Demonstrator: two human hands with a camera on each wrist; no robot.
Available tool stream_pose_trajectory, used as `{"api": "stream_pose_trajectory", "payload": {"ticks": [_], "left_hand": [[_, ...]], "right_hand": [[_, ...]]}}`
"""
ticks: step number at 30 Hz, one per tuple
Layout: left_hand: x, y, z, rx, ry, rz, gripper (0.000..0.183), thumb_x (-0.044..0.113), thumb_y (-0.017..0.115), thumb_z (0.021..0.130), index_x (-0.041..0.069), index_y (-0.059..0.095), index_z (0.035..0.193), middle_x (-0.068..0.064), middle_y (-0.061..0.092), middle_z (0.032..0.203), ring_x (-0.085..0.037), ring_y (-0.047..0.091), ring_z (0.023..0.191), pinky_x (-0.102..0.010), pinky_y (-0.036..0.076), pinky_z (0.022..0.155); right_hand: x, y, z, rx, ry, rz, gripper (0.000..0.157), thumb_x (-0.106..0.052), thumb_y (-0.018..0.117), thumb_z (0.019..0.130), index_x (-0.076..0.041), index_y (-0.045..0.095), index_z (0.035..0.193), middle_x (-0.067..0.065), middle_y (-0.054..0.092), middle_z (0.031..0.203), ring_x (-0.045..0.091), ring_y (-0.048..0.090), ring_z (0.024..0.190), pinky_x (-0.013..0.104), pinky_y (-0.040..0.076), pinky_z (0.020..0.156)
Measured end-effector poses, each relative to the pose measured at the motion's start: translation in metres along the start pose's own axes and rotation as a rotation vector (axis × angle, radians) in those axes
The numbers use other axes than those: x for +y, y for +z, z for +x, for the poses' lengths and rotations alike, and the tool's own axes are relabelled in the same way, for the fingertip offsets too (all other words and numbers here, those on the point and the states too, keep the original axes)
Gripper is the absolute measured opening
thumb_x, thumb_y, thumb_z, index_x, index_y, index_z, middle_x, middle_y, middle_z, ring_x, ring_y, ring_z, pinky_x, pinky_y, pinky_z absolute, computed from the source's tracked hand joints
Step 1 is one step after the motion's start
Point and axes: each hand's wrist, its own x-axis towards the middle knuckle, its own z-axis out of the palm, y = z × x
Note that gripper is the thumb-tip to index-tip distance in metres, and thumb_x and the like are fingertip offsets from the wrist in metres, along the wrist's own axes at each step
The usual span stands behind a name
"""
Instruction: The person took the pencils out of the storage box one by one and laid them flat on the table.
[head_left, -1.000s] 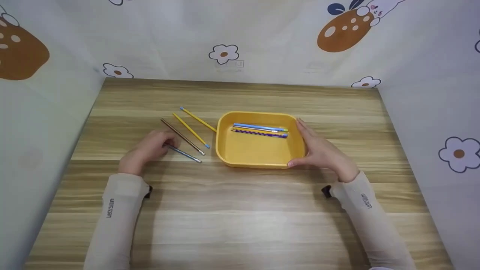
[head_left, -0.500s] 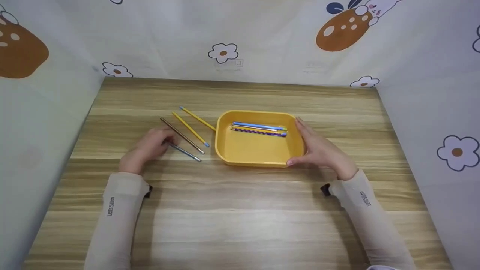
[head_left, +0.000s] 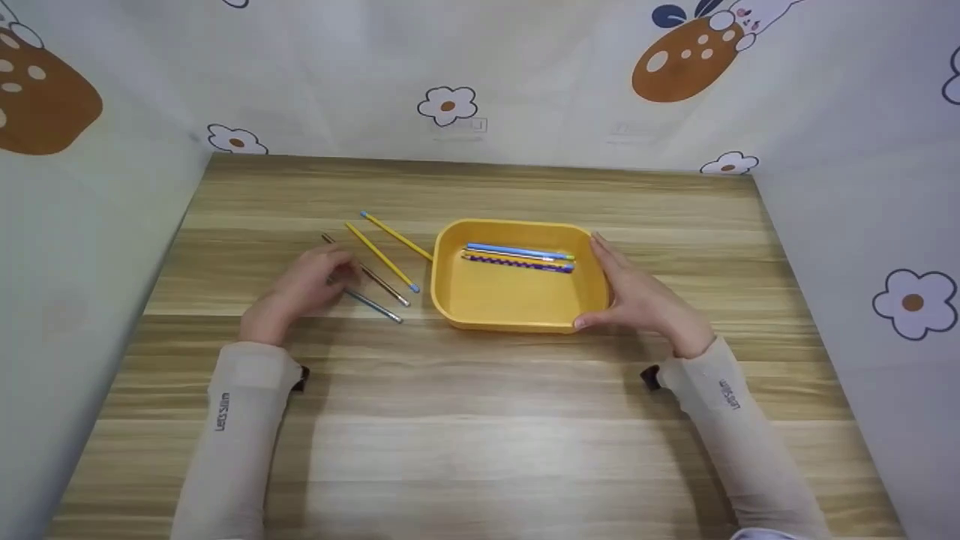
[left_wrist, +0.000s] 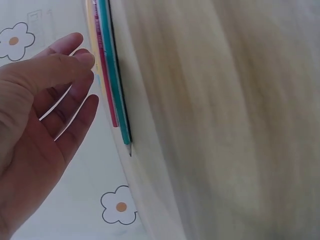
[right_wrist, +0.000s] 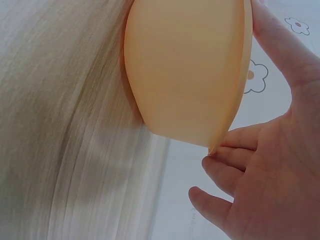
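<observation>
My left hand [head_left: 307,283] hovers over the left ends of a blue-grey pencil [head_left: 379,309] and a brown pencil [head_left: 388,288]. In the left wrist view its fingers are loosely bent with nothing between them, beside a teal pencil [left_wrist: 114,75] and a red one [left_wrist: 108,90]. Two yellow pencils [head_left: 382,257] lie farther back, one with its end behind the yellow box [head_left: 517,328]. At the box's right end, my right hand [head_left: 649,304] holds it, thumb at the near corner and fingers at the far one. Inside lie a blue pencil [head_left: 510,250] and a purple patterned pencil [head_left: 517,262].
The wooden table [head_left: 480,420] runs back to a wall covering [head_left: 540,90] printed with flowers and fruit. Similar covering rises along both sides of the table.
My left hand has lifted slightly and shifted right, off the blue-grey pencil and over the brown one. The right hand and the box stay in place.
</observation>
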Motion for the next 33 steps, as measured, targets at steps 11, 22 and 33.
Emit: {"api": "stream_pose_trajectory", "payload": {"ticks": [11,22,33], "left_hand": [[0.024,0.001,0.012,0.044,0.081,-0.253,0.020,0.005,0.069,0.091,-0.002,0.067,0.109,-0.018,0.069,0.108,-0.033,0.065,0.103,-0.051,0.052,0.094],[0.061,0.000,0.037,0.029,0.165,-0.451,0.027,0.011,0.069,0.093,-0.001,0.064,0.116,-0.017,0.067,0.116,-0.030,0.063,0.108,-0.052,0.050,0.101],[0.097,0.005,0.058,-0.039,0.218,-0.585,0.031,0.010,0.070,0.092,-0.004,0.062,0.118,-0.021,0.065,0.118,-0.032,0.061,0.109,-0.044,0.051,0.100]], "right_hand": [[0.001,0.001,0.000,0.009,-0.004,-0.008,0.136,-0.062,0.084,0.065,-0.011,0.002,0.161,0.007,-0.001,0.169,0.033,0.009,0.156,0.053,0.017,0.125],[0.001,0.001,-0.001,0.020,0.021,0.011,0.136,-0.064,0.084,0.064,-0.017,0.002,0.161,0.006,0.000,0.170,0.032,0.010,0.156,0.054,0.019,0.124],[0.000,0.000,-0.001,0.009,-0.024,0.011,0.134,-0.058,0.085,0.067,-0.010,0.002,0.161,0.006,-0.003,0.169,0.033,0.007,0.156,0.053,0.016,0.125]]}}
